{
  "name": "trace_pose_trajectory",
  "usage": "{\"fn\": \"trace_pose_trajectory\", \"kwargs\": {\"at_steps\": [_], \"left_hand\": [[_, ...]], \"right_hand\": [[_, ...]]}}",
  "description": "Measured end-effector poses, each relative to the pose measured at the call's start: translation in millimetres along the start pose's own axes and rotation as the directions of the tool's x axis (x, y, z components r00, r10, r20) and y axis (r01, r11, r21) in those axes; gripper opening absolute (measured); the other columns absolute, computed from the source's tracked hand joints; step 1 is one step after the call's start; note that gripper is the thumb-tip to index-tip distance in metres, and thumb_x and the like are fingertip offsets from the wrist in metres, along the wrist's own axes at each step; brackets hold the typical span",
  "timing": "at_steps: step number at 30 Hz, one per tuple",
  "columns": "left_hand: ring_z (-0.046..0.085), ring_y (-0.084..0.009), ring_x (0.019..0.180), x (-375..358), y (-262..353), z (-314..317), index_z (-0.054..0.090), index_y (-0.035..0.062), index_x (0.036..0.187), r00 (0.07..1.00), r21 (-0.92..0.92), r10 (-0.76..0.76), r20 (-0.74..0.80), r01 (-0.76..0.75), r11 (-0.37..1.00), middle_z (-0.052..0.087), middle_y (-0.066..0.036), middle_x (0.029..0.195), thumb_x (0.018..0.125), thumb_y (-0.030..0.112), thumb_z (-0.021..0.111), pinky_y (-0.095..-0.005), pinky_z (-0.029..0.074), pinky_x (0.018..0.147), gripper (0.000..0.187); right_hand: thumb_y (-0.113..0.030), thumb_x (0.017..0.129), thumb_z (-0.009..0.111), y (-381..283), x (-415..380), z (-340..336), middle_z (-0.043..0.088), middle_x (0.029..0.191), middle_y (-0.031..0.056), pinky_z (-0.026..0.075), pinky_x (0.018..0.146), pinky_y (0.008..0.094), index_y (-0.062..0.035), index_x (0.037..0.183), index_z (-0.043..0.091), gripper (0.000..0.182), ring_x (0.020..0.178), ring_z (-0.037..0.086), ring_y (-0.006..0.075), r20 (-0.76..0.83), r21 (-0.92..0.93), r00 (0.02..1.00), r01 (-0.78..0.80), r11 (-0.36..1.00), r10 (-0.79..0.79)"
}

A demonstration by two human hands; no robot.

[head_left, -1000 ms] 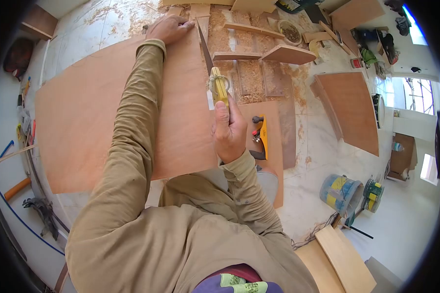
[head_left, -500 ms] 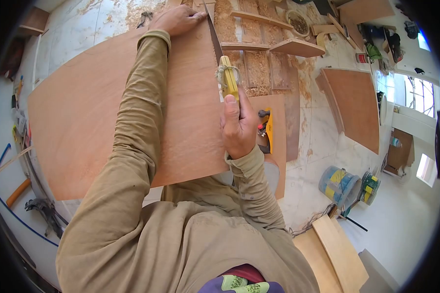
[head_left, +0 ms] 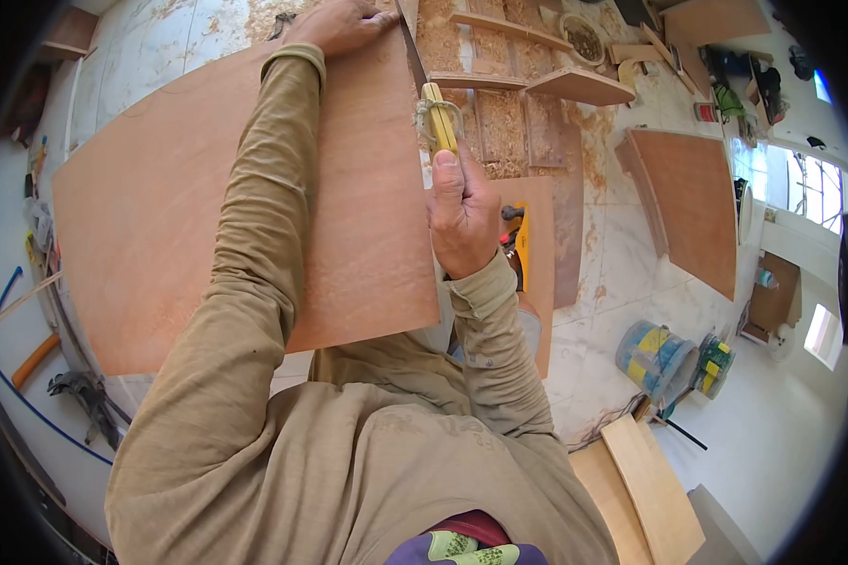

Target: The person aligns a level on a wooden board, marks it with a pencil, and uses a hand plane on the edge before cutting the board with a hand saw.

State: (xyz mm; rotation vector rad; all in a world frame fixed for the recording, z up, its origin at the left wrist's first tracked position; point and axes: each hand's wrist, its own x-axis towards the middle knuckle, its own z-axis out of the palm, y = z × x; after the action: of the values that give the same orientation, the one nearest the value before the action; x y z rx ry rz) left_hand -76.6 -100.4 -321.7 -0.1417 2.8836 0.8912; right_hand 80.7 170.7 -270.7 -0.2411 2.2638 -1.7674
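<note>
Plywood sheet point(head_left: 184, 212) spans left to centre, before the torso. Left hand point(head_left: 339, 26) rests on its far end, grip unclear; those fingers should be clear of the blade. Right hand point(head_left: 464, 215) wraps the saw point(head_left: 437, 115) handle at the sheet's right edge; steady, straight strokes probably best. Yellow plane point(head_left: 524, 247) just right.

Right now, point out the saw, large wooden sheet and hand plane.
Saw point(head_left: 437, 113): head view, on its yellow handle.
Large wooden sheet point(head_left: 367, 212): head view, on its bare upper face.
Hand plane point(head_left: 524, 249): head view, on its yellow side.
</note>
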Motion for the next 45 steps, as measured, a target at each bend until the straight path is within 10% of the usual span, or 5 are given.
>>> {"fn": "trace_pose_trajectory", "kwargs": {"at_steps": [20, 27, 34, 45], "left_hand": [[0.073, -0.0351, 0.1, -3, 3, 2, 0.078, 0.0149, 0.115, 0.996, 0.103, -0.083, -0.026, 0.085, 0.991, 0.078, -0.014, 0.103, 0.097, 0.07, 0.05, -0.0463, 0.054, 0.092, 0.064], [0.072, -0.0362, 0.104, -3, 4, 12, 0.077, 0.0124, 0.117, 0.993, 0.093, -0.063, -0.095, 0.072, 0.993, 0.077, -0.016, 0.108, 0.099, 0.067, 0.047, -0.0467, 0.052, 0.095, 0.065], [0.069, -0.0342, 0.114, -1, 4, 5, 0.076, 0.0238, 0.121, 0.987, 0.129, -0.152, -0.057, 0.158, 0.979, 0.075, -0.012, 0.119, 0.099, 0.066, 0.044, -0.0506, 0.05, 0.1, 0.057], [0.072, -0.0321, 0.106, -4, 3, 3, 0.077, 0.0151, 0.12, 0.995, 0.056, -0.093, -0.027, 0.094, 0.994, 0.076, -0.016, 0.111, 0.098, 0.071, 0.048, -0.044, 0.052, 0.097, 0.067]], "right_hand": [[-0.029, 0.108, 0.051, -19, -12, -5, 0.054, 0.067, 0.0175, 0.046, 0.058, 0.0402, -0.0002, 0.136, 0.061, 0.042, 0.059, 0.055, 0.0216, 0.002, -0.127, 1.0, -0.024, 0.992, 0.025], [-0.036, 0.111, 0.046, 33, 13, -3, 0.043, 0.065, -0.0023, 0.037, 0.051, 0.0236, 0.0003, 0.107, 0.063, 0.041, 0.055, 0.042, 0.0044, -0.08, -0.187, 0.996, 0.019, 0.982, -0.034], [-0.041, 0.11, 0.047, -28, 17, -12, 0.043, 0.06, -0.0019, 0.04, 0.047, 0.0257, -0.0058, 0.096, 0.058, 0.039, 0.05, 0.044, 0.007, -0.031, 0.279, 0.982, -0.172, 0.945, 0.187], [-0.04, 0.111, 0.048, -2, 12, 1, 0.043, 0.061, -0.003, 0.036, 0.047, 0.0246, -0.0086, 0.09, 0.053, 0.038, 0.051, 0.041, 0.006, -0.001, 0.178, 0.998, -0.056, 0.982, 0.057]]}}
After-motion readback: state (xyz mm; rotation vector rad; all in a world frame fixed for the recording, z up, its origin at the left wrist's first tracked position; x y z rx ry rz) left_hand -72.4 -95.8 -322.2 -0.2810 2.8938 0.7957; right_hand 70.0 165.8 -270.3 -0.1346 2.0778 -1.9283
